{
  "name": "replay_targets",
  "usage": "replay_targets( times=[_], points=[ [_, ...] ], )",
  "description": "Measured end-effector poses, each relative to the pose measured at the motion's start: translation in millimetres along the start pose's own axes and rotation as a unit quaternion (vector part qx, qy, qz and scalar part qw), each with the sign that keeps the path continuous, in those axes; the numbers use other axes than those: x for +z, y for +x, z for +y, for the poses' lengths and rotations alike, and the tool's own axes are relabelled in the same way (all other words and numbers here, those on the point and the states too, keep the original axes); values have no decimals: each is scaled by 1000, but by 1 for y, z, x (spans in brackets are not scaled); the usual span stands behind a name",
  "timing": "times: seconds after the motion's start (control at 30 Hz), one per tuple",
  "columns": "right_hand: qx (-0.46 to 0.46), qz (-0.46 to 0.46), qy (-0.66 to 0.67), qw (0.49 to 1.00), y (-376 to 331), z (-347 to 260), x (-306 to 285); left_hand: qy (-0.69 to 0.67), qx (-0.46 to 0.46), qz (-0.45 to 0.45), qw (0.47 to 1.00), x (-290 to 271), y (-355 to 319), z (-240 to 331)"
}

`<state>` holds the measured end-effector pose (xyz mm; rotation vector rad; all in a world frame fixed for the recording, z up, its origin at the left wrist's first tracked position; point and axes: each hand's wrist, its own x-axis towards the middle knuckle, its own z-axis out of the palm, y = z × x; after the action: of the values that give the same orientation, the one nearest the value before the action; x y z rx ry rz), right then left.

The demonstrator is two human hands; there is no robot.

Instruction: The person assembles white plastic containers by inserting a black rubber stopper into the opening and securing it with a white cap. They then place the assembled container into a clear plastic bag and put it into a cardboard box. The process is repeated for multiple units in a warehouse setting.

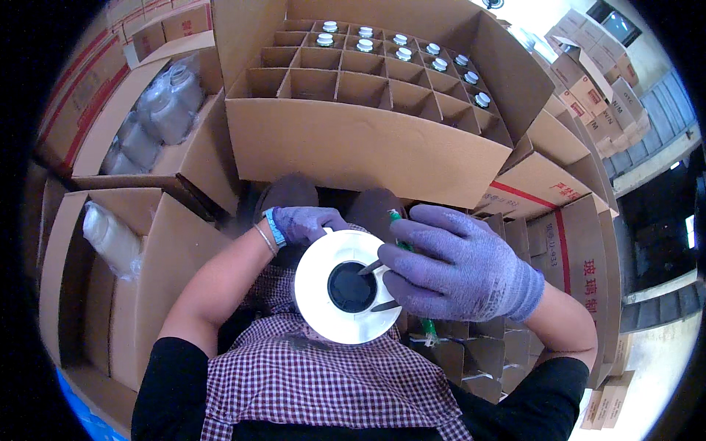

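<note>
In front of my lap is a white round piece (316, 294) with a dark round centre (351, 287). At its upper left edge, my gloved left hand (312, 224) is closed on it, with the fingertips partly hidden. My gloved right hand (460, 264) is wrapped round a scissors-like tool (373, 267) with two dark pointed blades spread apart. One blade reaches over the dark centre, the other over the white rim. Green parts of the tool show above and below my right hand; its middle is hidden by the fingers.
Ahead stands a large open carton (353, 147) with cardboard dividers and several white-capped bottles (404, 55). At left, one open carton holds plastic-wrapped pale items (169, 110), another a wrapped white item (112, 239). Cardboard dividers (485, 353) and more cartons (581, 272) lie at right.
</note>
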<state>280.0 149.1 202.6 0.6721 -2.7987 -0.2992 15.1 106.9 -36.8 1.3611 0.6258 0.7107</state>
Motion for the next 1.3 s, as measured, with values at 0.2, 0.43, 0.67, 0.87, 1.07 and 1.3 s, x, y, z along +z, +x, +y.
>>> replay_targets(
  times=[0.2, 0.43, 0.67, 0.87, 1.07, 1.3],
  points=[
    [-9, 21, 17, 1000, 5, -5, 17, -10, -56, 30, 998, 7, -12, 8],
    [306, -161, 97, 933, -9, 12, 32, -19, -47, 288, 956, 81, -46, 55],
    [518, -99, 454, 718, -54, 32, 55, 111, -16, 365, 924, 144, -66, 41],
    [131, -7, 12, 991, -32, 26, 18, -34, -5, 259, 965, 81, -70, 43],
    [-33, 39, -44, 998, -30, 16, 25, -63, -52, 154, 985, 46, -55, 36],
    [-145, 27, 2, 989, -11, 15, 19, -57, -44, 56, 996, 17, -36, 16]
  ],
)
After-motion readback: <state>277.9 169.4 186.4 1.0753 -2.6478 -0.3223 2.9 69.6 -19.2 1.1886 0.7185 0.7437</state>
